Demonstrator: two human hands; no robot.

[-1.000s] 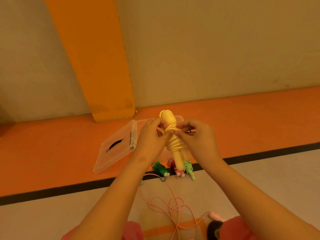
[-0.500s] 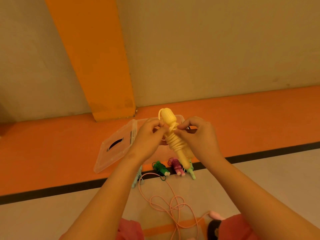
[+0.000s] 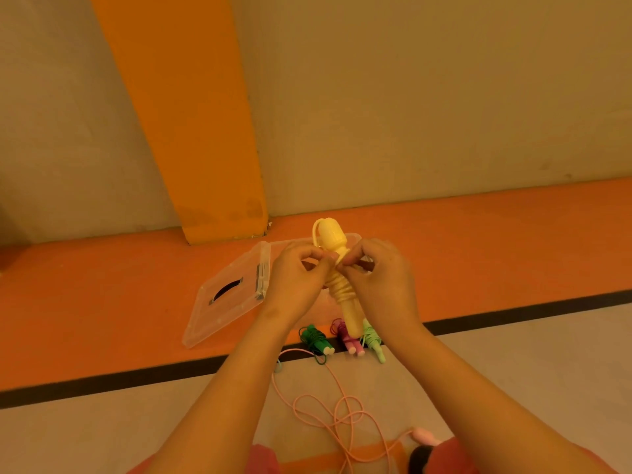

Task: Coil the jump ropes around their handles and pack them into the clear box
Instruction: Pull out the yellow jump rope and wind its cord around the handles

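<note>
yellow jump rope (image 3: 337,268), pink rope (image 3: 328,405), dark green rope (image 3: 316,338), orange floor (image 3: 102,302)

A beige wall (image 3: 410,97) fills the far side. A broad orange pillar (image 3: 191,131) runs down it on the left, leaning in this wide view. At the wall's foot lies an orange floor band (image 3: 102,302), edged on its near side by a black line (image 3: 136,378). Nearer is pale floor (image 3: 513,371). Pinkish-red clothing (image 3: 260,460) shows at the near edge, and a small dark object (image 3: 419,456) sits to its right.
</note>
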